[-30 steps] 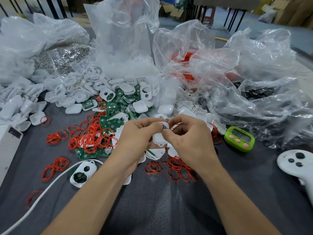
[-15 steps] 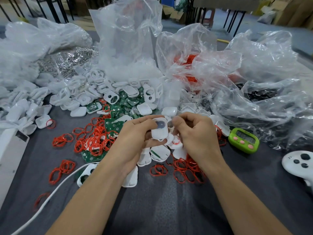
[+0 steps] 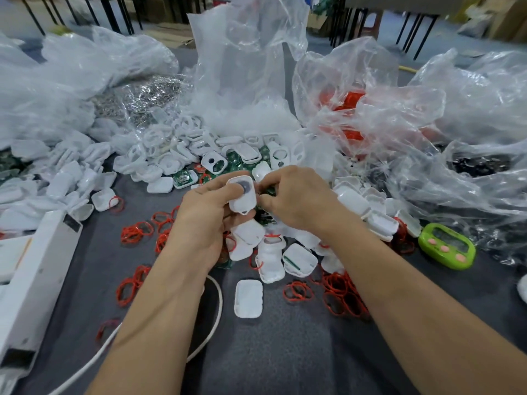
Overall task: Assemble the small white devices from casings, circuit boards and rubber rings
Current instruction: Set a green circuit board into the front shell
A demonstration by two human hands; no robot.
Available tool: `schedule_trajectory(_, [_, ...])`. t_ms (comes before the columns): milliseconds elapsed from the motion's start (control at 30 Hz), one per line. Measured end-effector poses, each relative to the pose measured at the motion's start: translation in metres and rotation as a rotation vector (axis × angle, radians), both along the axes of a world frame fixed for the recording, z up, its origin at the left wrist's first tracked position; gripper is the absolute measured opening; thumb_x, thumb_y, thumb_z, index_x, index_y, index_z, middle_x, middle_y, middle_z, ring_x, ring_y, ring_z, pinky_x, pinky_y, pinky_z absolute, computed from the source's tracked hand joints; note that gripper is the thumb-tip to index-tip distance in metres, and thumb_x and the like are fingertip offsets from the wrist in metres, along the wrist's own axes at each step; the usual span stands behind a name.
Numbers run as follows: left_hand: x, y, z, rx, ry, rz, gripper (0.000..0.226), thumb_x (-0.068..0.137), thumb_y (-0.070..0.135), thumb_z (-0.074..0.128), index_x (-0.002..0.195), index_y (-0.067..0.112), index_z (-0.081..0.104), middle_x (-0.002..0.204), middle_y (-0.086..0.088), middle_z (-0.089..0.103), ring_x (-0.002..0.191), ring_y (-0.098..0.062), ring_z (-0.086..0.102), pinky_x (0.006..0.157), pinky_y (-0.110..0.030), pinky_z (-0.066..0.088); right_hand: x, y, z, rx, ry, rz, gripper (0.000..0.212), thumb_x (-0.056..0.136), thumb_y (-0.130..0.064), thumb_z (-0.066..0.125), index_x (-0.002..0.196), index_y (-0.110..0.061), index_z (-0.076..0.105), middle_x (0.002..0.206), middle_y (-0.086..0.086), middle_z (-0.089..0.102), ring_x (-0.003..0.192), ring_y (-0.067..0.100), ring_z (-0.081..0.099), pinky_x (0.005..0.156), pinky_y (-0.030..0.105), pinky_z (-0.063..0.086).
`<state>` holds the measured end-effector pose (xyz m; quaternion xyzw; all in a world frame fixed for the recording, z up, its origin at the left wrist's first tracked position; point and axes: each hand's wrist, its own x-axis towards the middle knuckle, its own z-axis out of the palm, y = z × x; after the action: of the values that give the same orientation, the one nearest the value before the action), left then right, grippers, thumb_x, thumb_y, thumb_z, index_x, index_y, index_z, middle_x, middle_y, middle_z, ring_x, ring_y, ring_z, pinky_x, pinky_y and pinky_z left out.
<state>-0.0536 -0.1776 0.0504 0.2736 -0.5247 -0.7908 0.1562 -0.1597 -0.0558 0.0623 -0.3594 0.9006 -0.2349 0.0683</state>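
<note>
At far left, a white box (image 3: 34,280) lies on the grey table (image 3: 285,360), well apart from the work. Just right of it, loose red rings (image 3: 137,232) are scattered within reach of the left hand. Behind them, casings (image 3: 171,163) and green boards (image 3: 182,178) are heaped at the foot of the bags. I judge this is stock kept close for quick picking. A white cable (image 3: 212,315) loops across the table beside the left forearm.

At centre, the left hand (image 3: 208,220) grips one casing (image 3: 242,195) between thumb and fingers. The part is held clear of the table, and its face, which has a dark round spot, is turned toward the camera. I judge that this hold steadies the part and offers its right edge to the other hand.

The right hand (image 3: 299,201) has its fingers curled, with fingertips and thumb meeting at that right edge. I cannot tell whether they pinch the casing itself or some small part against it. I judge the step in hand to be seating or checking a part on this casing.

Under the hands lies a clutter of further casings, and one spare casing (image 3: 248,298) sits alone nearer the camera. More rings (image 3: 342,300) lie to its right. A green timer (image 3: 446,248) stands near the right forearm.

Clear bags (image 3: 442,115) crowd the far and right side. The clutter below leaves little bare table for a set-down, and the cable lies close to the left arm.
</note>
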Motion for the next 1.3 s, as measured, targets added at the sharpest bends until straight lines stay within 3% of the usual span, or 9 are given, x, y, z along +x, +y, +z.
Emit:
schedule_trajectory(100, [0.0, -0.005, 0.0, 0.03, 0.018, 0.038, 0.027, 0.095, -0.004, 0.057, 0.092, 0.014, 0.077, 0.079, -0.005, 0.078, 0.063, -0.017, 0.072, 0.052, -0.024, 0.058, -0.001, -0.003, 0.003, 0.131, 0.02, 0.022, 0.029, 0.093, -0.04, 0.066, 0.122, -0.034, 0.07, 0.109, -0.002, 0.069, 0.093, 0.018, 0.052, 0.086, 0.034, 0.05])
schedule_trajectory(233, [-0.001, -0.006, -0.001, 0.053, 0.015, 0.055, 0.026, 0.094, -0.004, 0.058, 0.092, 0.013, 0.077, 0.077, -0.008, 0.077, 0.064, -0.018, 0.073, 0.051, -0.023, 0.057, 0.004, -0.001, 0.007, 0.174, 0.094, -0.001, 0.031, 0.092, -0.034, 0.07, 0.123, -0.035, 0.07, 0.111, -0.002, 0.069, 0.107, 0.023, 0.06, 0.082, 0.031, 0.036])
schedule_trajectory(367, [-0.002, -0.005, -0.004, 0.013, 0.006, 0.023, 0.024, 0.094, -0.002, 0.058, 0.097, 0.013, 0.077, 0.078, -0.007, 0.078, 0.066, -0.017, 0.074, 0.06, -0.028, 0.062, 0.014, 0.007, 0.008, 0.2, 0.087, 0.011, 0.043, 0.087, -0.042, 0.074, 0.129, -0.036, 0.067, 0.125, -0.003, 0.067, 0.115, 0.025, 0.062, 0.088, 0.034, 0.041])
schedule_trajectory(500, [-0.003, -0.002, -0.003, 0.004, 0.002, 0.021, 0.024, 0.094, -0.002, 0.059, 0.097, 0.013, 0.077, 0.079, -0.004, 0.078, 0.065, -0.015, 0.072, 0.061, -0.027, 0.062, 0.025, 0.01, 0.002, 0.078, 0.197, -0.028, 0.025, 0.09, -0.032, 0.071, 0.114, -0.034, 0.077, 0.106, -0.002, 0.075, 0.1, 0.025, 0.066, 0.081, 0.031, 0.036])
schedule_trajectory(600, [-0.001, 0.002, -0.001, -0.003, 0.004, 0.024, 0.023, 0.094, -0.002, 0.059, 0.096, 0.012, 0.077, 0.082, -0.004, 0.078, 0.068, -0.015, 0.073, 0.059, -0.026, 0.061, 0.025, 0.02, -0.006, -0.191, -0.029, -0.123, 0.019, 0.094, -0.022, 0.068, 0.105, -0.028, 0.082, 0.083, -0.01, 0.076, 0.078, 0.011, 0.068, 0.072, 0.021, 0.046])
schedule_trajectory(700, [0.0, 0.006, 0.001, 0.0, 0.006, 0.024, 0.022, 0.094, -0.003, 0.059, 0.098, 0.009, 0.076, 0.086, -0.008, 0.077, 0.071, -0.017, 0.073, 0.056, -0.024, 0.058, 0.021, 0.032, -0.008, -0.54, -0.414, -0.217, 0.016, 0.097, -0.015, 0.07, 0.105, -0.022, 0.082, 0.08, -0.021, 0.074, 0.078, -0.006, 0.067, 0.073, 0.007, 0.048])
schedule_trajectory(900, [0.002, 0.021, 0.006, 0.004, 0.017, -0.028, 0.019, 0.094, -0.004, 0.06, 0.095, 0.007, 0.076, 0.068, -0.007, 0.073, 0.048, -0.015, 0.065, 0.045, -0.022, 0.053, 0.025, 0.073, 0.002, -1.091, -1.112, -0.238, 0.017, 0.085, -0.012, 0.069, 0.093, -0.015, 0.084, 0.072, 0.004, 0.064, 0.057, 0.012, 0.048, 0.051, 0.018, 0.044])
schedule_trajectory(1100, [0.001, 0.044, 0.002, -0.078, 0.026, -0.144, 0.025, 0.092, -0.004, 0.066, 0.086, 0.014, 0.083, 0.082, -0.01, 0.077, 0.07, -0.02, 0.075, 0.056, -0.026, 0.059, 0.032, 0.092, -0.011, -1.065, -1.074, -0.234, 0.035, 0.094, 0.017, 0.051, 0.103, -0.007, 0.074, 0.088, 0.013, 0.075, 0.069, 0.014, 0.07, 0.06, 0.02, 0.056])
schedule_trajectory(1300, [0.001, 0.057, 0.0, -0.146, -0.015, -0.178, 0.021, 0.091, -0.002, 0.068, 0.1, 0.013, 0.081, 0.094, -0.013, 0.079, 0.076, -0.018, 0.073, 0.057, -0.027, 0.059, 0.034, 0.09, -0.011, -1.026, -0.976, -0.205, 0.044, 0.096, 0.01, 0.056, 0.082, -0.02, 0.084, 0.087, 0.01, 0.079, 0.067, 0.015, 0.073, 0.06, 0.022, 0.057])
